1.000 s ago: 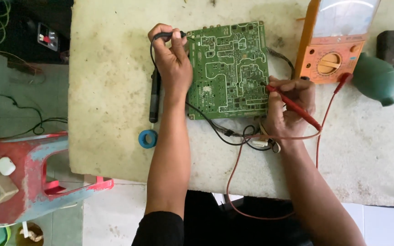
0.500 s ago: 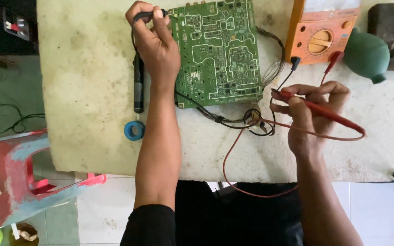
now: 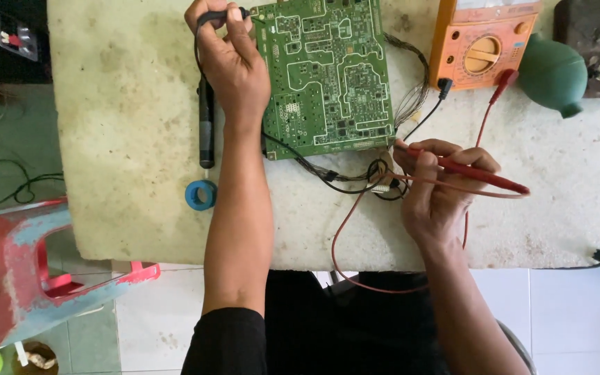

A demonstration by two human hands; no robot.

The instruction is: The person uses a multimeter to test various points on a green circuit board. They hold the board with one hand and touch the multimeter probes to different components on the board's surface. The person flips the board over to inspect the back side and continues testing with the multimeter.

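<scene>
A green circuit board [image 3: 328,76] lies on the pale worktable [image 3: 126,139]. My left hand [image 3: 230,66] pinches a black probe [image 3: 227,14] at the board's top left corner. My right hand [image 3: 435,184] holds a red probe [image 3: 480,176] just off the board's lower right corner, tip pointing left toward a bundle of wires [image 3: 376,177]. Red and black leads run to an orange multimeter [image 3: 484,42] at the top right.
A black pen-like tool [image 3: 206,125] and a blue tape roll [image 3: 201,195] lie left of my left arm. A green rubber bulb [image 3: 553,73] sits beside the multimeter, a dark block [image 3: 595,42] beyond it. A red and blue stool [image 3: 36,271] stands at lower left.
My right hand has drawn the red probe off the board toward its lower right corner. My left hand stays at the top left corner with the black probe. The view has shifted.
</scene>
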